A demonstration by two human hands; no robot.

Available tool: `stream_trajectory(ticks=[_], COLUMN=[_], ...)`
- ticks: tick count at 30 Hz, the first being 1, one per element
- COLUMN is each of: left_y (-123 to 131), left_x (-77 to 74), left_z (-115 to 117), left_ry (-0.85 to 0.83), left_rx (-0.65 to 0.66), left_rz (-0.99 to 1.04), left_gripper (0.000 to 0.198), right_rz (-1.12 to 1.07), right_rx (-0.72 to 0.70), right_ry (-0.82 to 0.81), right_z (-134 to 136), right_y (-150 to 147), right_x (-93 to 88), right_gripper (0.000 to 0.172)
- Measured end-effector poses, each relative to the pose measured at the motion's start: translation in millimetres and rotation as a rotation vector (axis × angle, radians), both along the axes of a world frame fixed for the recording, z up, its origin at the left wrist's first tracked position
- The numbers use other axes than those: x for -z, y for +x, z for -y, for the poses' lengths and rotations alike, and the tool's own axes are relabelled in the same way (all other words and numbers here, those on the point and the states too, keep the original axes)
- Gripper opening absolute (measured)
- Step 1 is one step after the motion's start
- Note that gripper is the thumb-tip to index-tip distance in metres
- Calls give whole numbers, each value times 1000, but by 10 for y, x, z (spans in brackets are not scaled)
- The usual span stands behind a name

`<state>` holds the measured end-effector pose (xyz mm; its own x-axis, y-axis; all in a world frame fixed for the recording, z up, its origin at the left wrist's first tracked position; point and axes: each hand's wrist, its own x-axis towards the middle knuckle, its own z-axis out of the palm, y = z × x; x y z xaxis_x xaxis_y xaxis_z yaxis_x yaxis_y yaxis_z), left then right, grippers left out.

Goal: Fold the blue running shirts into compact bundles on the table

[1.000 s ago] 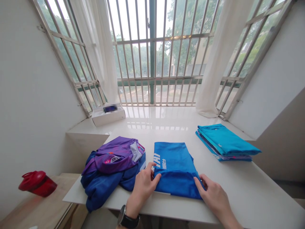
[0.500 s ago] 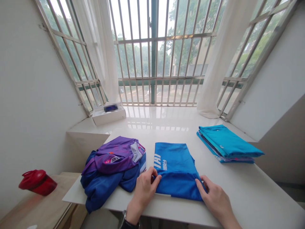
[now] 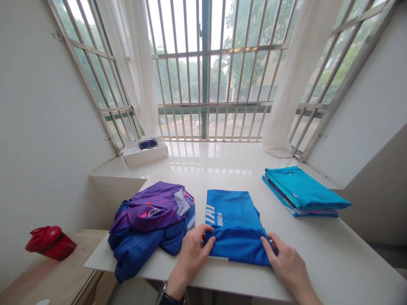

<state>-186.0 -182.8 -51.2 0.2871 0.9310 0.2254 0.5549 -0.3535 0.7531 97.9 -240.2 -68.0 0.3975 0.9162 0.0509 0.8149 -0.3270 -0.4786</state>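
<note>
A blue shirt with white lettering lies partly folded on the white table, its near part turned up in a band. My left hand pinches the left edge of that fold between thumb and fingers. At the right edge of the same fold, my right hand grips the cloth. Left of the shirt is a loose heap, a purple shirt on top of dark blue clothing. A stack of folded clothes sits to the right, with a turquoise piece uppermost.
The white table has its front edge close to me. A white box with a blurred dark item stands by the window at the back left. A red cup lies on a lower wooden surface at the left. White curtains hang beside the barred window.
The near edge of the blue shirt has shifted slightly away from me. Both hands keep their grip in nearly the same places.
</note>
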Motion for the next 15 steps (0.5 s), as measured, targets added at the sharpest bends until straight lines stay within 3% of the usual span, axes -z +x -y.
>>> stream_trajectory(ticks=[15], left_y=[21], left_x=[39], left_z=[-27], left_ry=[-1], left_rx=[-57], left_rz=[28], left_gripper=[20], right_rz=[46], right_rx=[3], right_ry=[-53], right_z=[15], right_y=[-47], right_x=[-65], right_gripper=[37])
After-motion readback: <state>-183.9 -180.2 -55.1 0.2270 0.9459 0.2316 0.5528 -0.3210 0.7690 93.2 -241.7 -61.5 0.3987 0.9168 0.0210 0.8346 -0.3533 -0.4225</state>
